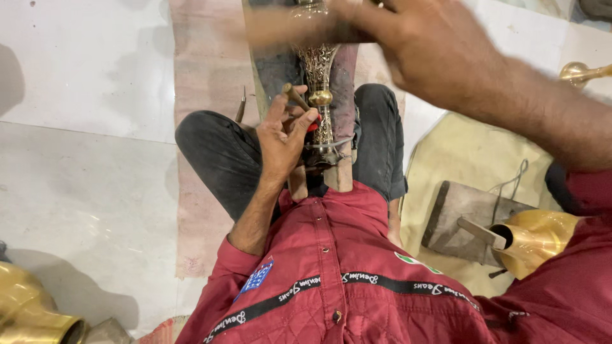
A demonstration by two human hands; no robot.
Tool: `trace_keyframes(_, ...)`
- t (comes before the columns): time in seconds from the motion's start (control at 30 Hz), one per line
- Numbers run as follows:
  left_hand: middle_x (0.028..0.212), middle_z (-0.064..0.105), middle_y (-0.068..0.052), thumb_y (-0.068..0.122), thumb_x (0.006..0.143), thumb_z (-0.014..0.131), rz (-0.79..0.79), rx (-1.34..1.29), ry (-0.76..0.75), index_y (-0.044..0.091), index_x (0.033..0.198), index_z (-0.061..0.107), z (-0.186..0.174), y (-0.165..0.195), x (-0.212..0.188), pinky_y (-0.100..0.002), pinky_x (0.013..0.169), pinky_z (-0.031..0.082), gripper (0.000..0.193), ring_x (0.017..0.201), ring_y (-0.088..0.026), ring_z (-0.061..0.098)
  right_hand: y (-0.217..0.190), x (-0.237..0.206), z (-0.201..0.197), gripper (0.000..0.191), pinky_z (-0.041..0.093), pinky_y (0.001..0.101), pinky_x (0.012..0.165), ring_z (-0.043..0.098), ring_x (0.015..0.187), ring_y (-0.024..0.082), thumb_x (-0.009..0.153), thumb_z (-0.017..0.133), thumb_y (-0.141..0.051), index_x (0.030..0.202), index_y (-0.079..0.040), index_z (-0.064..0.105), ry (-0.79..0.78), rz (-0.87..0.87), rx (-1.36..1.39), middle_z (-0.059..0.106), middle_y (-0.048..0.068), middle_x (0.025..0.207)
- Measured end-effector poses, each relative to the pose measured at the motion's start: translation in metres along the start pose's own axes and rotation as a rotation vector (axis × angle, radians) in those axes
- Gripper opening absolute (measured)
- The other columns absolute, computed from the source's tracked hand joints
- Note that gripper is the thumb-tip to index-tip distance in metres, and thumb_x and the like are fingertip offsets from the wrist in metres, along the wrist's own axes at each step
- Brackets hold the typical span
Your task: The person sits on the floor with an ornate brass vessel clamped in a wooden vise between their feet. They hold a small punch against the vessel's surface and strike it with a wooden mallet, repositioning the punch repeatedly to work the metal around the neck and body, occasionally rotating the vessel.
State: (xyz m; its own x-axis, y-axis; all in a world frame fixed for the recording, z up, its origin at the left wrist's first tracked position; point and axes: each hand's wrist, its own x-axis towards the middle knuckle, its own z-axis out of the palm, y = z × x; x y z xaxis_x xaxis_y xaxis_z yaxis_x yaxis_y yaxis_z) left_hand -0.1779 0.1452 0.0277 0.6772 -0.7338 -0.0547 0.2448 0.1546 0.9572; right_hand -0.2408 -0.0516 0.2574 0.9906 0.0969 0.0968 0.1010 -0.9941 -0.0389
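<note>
From the head camera, an engraved brass stem lies on a wooden block between the person's knees. The left hand pinches a small chisel against the stem. The right hand, blurred above the stem, grips a hammer handle.

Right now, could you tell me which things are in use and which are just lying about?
In use: engraved brass stem, chisel in left hand, wooden mallet in right hand.
Lying about: wooden block, brass horn, brass vessel.
</note>
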Motion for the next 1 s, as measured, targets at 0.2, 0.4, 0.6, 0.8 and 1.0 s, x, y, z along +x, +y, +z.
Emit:
trace_keyframes(0.2,0.098,0.075,-0.002,0.003,0.097,0.076,-0.023,-0.057,-0.003,0.003,0.140,0.059,0.000,-0.004,0.000,-0.021,0.083,0.060,0.047,0.092,-0.005,0.070,0.000,-0.002,0.001,0.042,0.050,0.0437,0.077,0.065,0.097,0.032,0.094,0.068,-0.001,0.136,-0.010,0.070,-0.031,0.000,-0.091,0.065,0.013,0.106)
trace_keyframes(0.4,0.108,0.073,0.000,0.001,0.093,0.076,-0.022,-0.085,0.031,0.004,0.145,0.053,0.001,-0.007,0.001,-0.020,0.081,0.059,0.056,0.091,-0.004,0.067,0.002,-0.001,0.001,0.046,0.048,0.0450,0.075,0.065,0.097,0.032,0.091,0.066,0.004,0.133,-0.013,0.072,-0.014,0.005,-0.087,0.067,0.011,0.104)
trace_keyframes(0.6,0.100,0.074,-0.002,0.004,0.099,0.076,-0.054,-0.073,-0.016,0.005,0.141,0.060,0.000,-0.005,0.002,-0.020,0.084,0.060,0.046,0.092,-0.005,0.069,-0.003,0.001,-0.002,0.049,0.050,0.0439,0.076,0.066,0.096,0.032,0.091,0.069,0.000,0.139,-0.009,0.071,-0.022,-0.005,-0.129,0.068,0.013,0.106)
trace_keyframes(0.8,0.098,0.070,-0.004,0.003,0.099,0.078,-0.063,-0.054,-0.010,0.004,0.142,0.061,-0.002,-0.004,0.003,-0.020,0.082,0.057,0.046,0.093,-0.005,0.065,-0.005,0.002,-0.007,0.045,0.050,0.0431,0.076,0.067,0.093,0.031,0.088,0.067,0.001,0.132,-0.009,0.071,-0.041,-0.035,-0.157,0.068,0.011,0.103)
trace_keyframes(1.0,0.099,0.074,-0.004,0.004,0.096,0.078,-0.098,-0.090,-0.019,0.004,0.142,0.060,-0.003,-0.006,0.002,-0.020,0.080,0.058,0.049,0.092,-0.006,0.068,-0.002,-0.011,0.005,0.037,0.048,0.0424,0.084,0.064,0.101,0.028,0.098,0.064,0.000,0.132,-0.012,0.069,0.000,-0.007,-0.201,0.065,0.010,0.109)
